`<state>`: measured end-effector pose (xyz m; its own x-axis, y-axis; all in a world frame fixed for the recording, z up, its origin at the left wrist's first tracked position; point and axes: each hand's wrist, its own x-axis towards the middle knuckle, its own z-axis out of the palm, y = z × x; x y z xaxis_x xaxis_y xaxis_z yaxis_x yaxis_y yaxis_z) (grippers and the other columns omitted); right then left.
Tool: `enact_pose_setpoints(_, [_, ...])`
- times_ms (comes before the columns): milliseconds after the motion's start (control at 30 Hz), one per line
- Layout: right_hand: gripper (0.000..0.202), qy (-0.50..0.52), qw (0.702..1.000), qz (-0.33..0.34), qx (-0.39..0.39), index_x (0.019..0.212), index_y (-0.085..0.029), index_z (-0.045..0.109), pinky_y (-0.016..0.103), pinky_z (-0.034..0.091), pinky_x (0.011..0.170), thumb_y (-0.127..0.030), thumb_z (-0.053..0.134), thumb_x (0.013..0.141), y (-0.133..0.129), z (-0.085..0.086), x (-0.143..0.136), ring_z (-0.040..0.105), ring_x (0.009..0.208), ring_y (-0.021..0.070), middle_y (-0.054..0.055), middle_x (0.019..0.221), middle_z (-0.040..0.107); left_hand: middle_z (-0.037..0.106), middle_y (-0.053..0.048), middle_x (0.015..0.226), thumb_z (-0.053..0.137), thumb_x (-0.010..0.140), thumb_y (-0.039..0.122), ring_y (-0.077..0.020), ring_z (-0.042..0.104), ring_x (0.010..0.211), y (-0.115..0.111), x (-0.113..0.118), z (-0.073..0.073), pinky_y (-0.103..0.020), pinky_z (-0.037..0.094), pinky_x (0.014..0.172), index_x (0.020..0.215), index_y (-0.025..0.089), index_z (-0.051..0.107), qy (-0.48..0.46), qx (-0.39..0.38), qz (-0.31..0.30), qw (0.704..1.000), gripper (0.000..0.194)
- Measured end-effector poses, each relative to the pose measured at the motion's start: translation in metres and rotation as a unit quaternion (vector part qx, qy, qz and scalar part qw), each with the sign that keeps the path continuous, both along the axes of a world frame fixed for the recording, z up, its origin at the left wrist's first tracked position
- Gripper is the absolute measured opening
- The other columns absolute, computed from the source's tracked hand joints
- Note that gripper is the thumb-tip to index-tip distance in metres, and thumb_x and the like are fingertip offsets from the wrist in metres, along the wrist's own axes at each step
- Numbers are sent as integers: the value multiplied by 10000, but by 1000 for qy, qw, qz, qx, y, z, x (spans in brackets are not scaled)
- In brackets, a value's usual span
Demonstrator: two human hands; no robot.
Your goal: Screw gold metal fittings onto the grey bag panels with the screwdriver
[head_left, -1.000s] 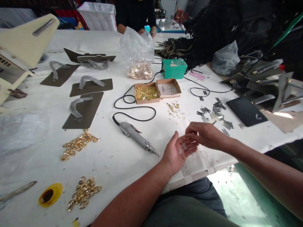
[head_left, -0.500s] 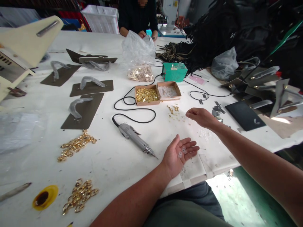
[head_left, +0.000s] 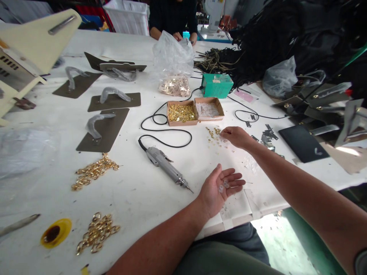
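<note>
Small clear discs, already in the palm of the spread, upturned left hand, near the worktop's front edge; the right hand's fingertips meet at loose gold fittings, any grip impossible to tell; leftward lies a power screwdriver, and panels beyond already bear wrapped handles

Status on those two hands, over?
Left hand open, palm up, clear washers on it. Right hand at small brass pieces. Nothing visibly blocking either.
</note>
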<state>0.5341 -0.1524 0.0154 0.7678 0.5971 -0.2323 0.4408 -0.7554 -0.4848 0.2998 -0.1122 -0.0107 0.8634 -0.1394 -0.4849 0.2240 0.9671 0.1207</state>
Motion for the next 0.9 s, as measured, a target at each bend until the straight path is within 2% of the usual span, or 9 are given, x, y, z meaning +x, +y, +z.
enact_pose_setpoints(267, [251,-6,999,32,-17,818,-207,684,267,375,599,-430,583,868,19,5,-13,550,645,152,-11,666,632,760,-218,1087,504,1018,514,-296,762,953,0,0,1,-400,553,905,1092,38,712,0,0,1,1000,524])
enact_pose_setpoints(467, [237,-15,998,40,-49,784,-214,680,262,378,597,-424,601,861,25,-3,-12,596,676,162,-1,667,658,761,-210,1066,513,1015,515,-297,762,956,0,-1,1,-400,553,911,1080,41,716,0,0,5,1000,519])
enact_pose_setpoints(667, [248,-38,996,19,-79,729,-218,673,279,367,587,-440,635,833,30,-3,-12,596,620,159,0,646,668,765,-204,1051,502,1021,504,-293,763,946,0,-1,5,-402,551,922,1080,42,719,6,3,3,1000,513])
enact_pose_setpoints(800, [220,-63,994,-12,-91,818,-235,725,279,358,592,-448,671,815,33,1,-14,604,620,153,0,705,714,764,-198,1039,486,1029,497,-292,763,936,0,-1,6,-396,554,908,1069,39,719,9,3,2,1000,516])
enact_pose_setpoints(900, [238,-75,993,-10,-86,843,-234,740,276,349,591,-459,664,825,33,1,-16,603,640,154,9,732,728,766,-198,1035,495,1023,511,-291,763,937,0,-1,3,-394,553,905,1067,46,720,1,0,6,1000,518])
